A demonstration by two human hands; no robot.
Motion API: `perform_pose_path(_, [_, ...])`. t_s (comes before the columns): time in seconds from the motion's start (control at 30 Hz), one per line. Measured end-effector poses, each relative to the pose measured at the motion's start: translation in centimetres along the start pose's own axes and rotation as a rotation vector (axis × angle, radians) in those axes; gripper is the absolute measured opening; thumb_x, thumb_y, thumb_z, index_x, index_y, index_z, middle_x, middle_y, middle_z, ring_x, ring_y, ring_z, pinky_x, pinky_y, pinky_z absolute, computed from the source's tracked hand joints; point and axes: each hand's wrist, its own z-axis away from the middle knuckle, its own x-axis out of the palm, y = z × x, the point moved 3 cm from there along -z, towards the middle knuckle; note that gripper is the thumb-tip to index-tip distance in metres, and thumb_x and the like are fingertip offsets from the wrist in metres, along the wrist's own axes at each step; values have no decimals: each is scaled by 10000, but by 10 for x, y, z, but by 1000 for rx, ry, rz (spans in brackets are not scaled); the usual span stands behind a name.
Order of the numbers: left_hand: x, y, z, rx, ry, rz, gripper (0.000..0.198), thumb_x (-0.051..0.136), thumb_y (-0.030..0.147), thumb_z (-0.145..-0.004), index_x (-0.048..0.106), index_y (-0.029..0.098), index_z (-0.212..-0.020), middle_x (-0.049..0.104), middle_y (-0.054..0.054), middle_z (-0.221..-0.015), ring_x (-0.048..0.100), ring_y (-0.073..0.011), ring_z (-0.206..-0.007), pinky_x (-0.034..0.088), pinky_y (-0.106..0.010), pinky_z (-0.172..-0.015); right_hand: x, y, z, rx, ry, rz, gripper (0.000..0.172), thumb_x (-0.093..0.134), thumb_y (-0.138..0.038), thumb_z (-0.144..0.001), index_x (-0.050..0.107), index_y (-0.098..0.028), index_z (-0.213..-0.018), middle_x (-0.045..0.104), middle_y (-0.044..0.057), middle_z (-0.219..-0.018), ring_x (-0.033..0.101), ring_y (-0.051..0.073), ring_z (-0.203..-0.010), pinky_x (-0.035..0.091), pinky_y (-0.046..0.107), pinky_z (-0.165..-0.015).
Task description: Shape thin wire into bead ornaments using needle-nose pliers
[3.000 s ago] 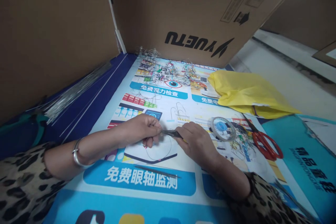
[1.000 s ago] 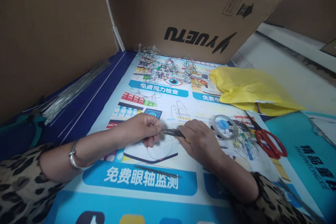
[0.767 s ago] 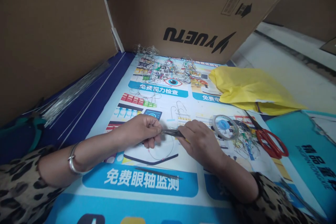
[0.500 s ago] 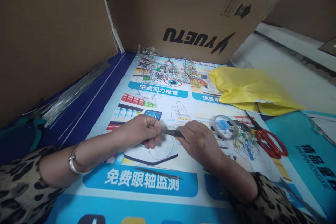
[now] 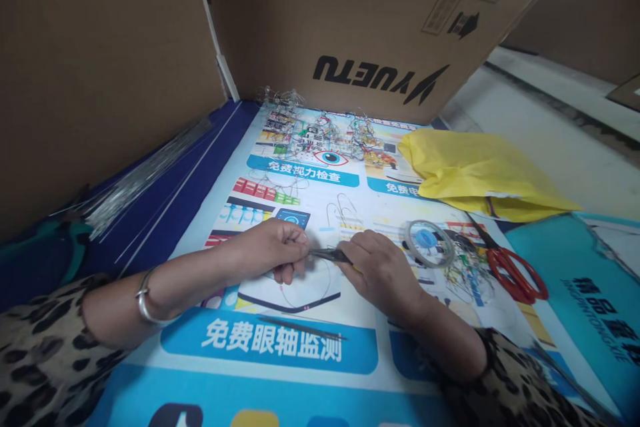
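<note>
My right hand point(image 5: 377, 270) is closed around a pair of small dark pliers point(image 5: 327, 254), whose jaws point left. Their tips meet the fingertips of my left hand point(image 5: 277, 250), which is pinched; a thin wire seems to be between those fingers, too fine to make out fully. A faint loop of thin wire hangs below the pliers. Just beyond the hands, bent wire pieces point(image 5: 341, 208) lie on the printed sheet point(image 5: 310, 213). Thin dark rods point(image 5: 303, 328) lie below my left hand.
A tape roll point(image 5: 429, 243), tangled coloured wires point(image 5: 470, 270) and red-handled scissors point(image 5: 517, 273) lie right, near a yellow bag point(image 5: 480, 170). Straight wires point(image 5: 145, 177) lie left. Cardboard point(image 5: 350, 20) stands behind more tangled wire point(image 5: 325, 133).
The view has shifted very slightly. My left forearm has moved a little to the right, while both hands keep nearly the same grip and place.
</note>
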Motion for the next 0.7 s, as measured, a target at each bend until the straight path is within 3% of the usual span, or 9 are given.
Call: perform_pose_path(0.7, [-2, -2, -1, 6, 3, -34, 111, 558, 243, -750, 539, 141, -712, 574, 25, -533, 511, -71, -431, 384, -180, -422, -3, -4, -1, 10, -24, 32, 193, 501, -322, -859, 602, -170, -796, 579, 36, -713, 490, 162, -696, 308, 262, -626])
